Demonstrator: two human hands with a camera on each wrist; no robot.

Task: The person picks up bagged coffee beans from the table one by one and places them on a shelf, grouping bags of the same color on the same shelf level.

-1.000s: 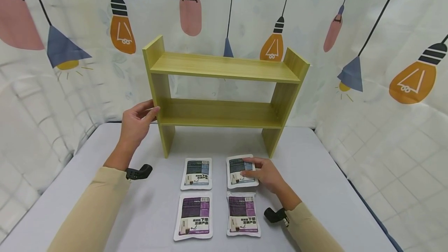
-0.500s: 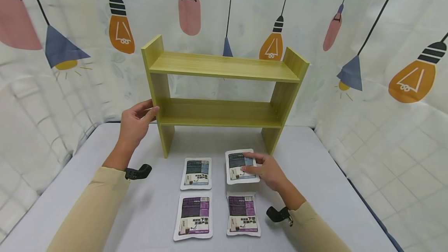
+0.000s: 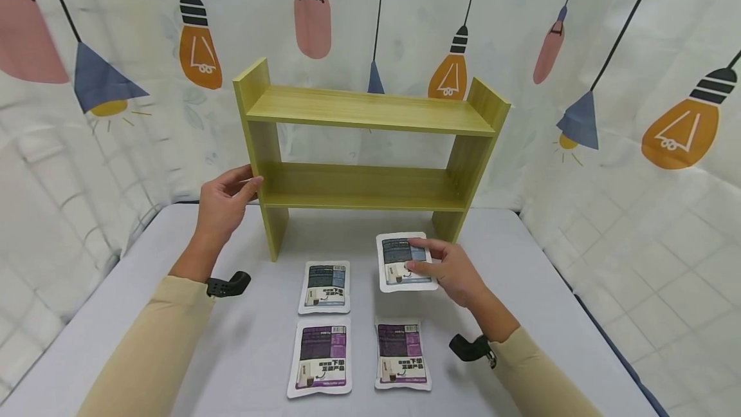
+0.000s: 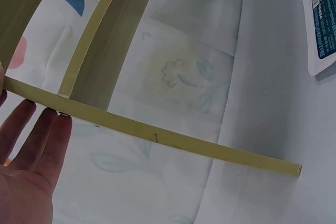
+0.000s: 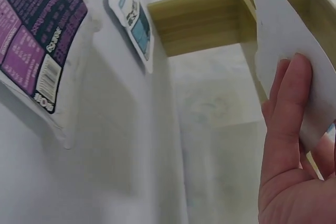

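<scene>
A yellow-green wooden shelf [image 3: 370,109] with two boards stands at the back of the table. My left hand [image 3: 224,203] holds its left side panel [image 4: 157,136], thumb at the front edge and fingers along the outer face. In my right hand [image 3: 454,273] is a flat white pouch [image 3: 397,282] with a blue-teal label, pinched by its right side and raised in front of the shelf's right leg. Its plain white back [image 5: 286,40] faces the right wrist camera, with fingers laid against it. A matching teal-labelled pouch [image 3: 325,287] lies flat to the left.
Two purple-labelled pouches lie nearer the front, one on the left [image 3: 320,358] and one on the right [image 3: 402,356]. A white cloth covers the table [image 3: 231,365]. Behind hangs a curtain [image 3: 249,11] printed with lamps and bulbs.
My right hand has lifted the teal-labelled pouch off the table and carried it up, toward the shelf and slightly right. The left hand stays on the shelf's side.
</scene>
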